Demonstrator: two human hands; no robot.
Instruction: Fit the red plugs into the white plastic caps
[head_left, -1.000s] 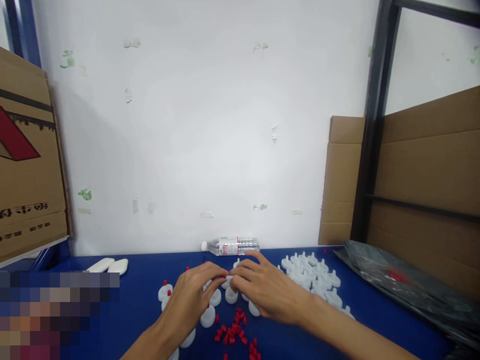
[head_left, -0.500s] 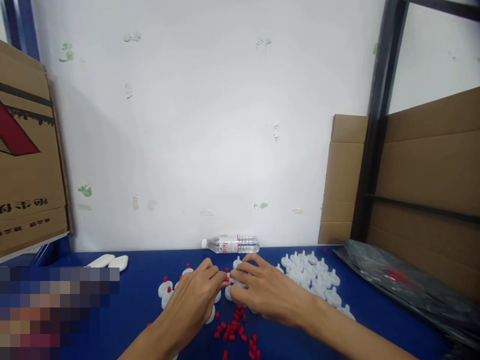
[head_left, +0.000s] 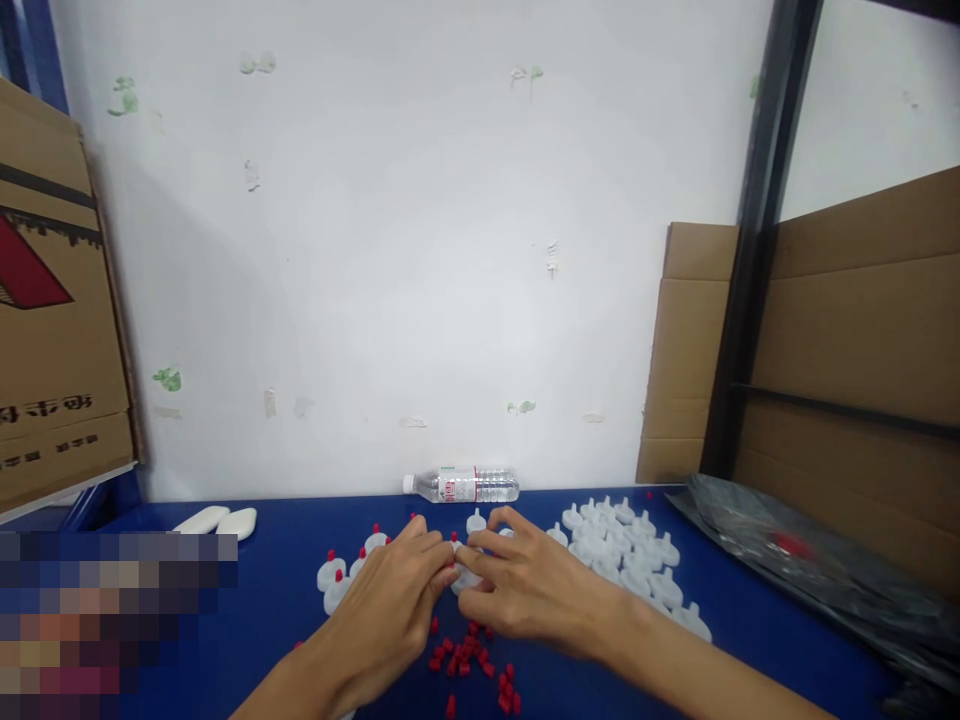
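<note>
My left hand point(head_left: 394, 590) is closed in a pinch, its thumb and forefinger meeting at a small white spouted lid point(head_left: 466, 580). The red cap seen in that pinch a moment earlier is now mostly covered by the fingers. From the other side, my right hand point(head_left: 529, 580) grips the white lid between thumb and bent fingers, so the two hands nearly touch. Just below them lies a loose pile of small red caps point(head_left: 465, 655). Around my left hand stand several white lids with red caps on their spouts point(head_left: 331, 572).
Bare-spouted white lids point(head_left: 615, 545) are heaped at the right on the blue table point(head_left: 247, 620). A clear bottle point(head_left: 461, 486) lies along the wall. Black plastic sheeting point(head_left: 780, 560) covers the right side. Two white rounded objects point(head_left: 238, 524) and a cardboard box point(head_left: 60, 300) are at left.
My left fingertips have closed in against the white lid, and the red cap between them is now hidden. My right hand stays nearly in place, with its fingers slightly shifted.
</note>
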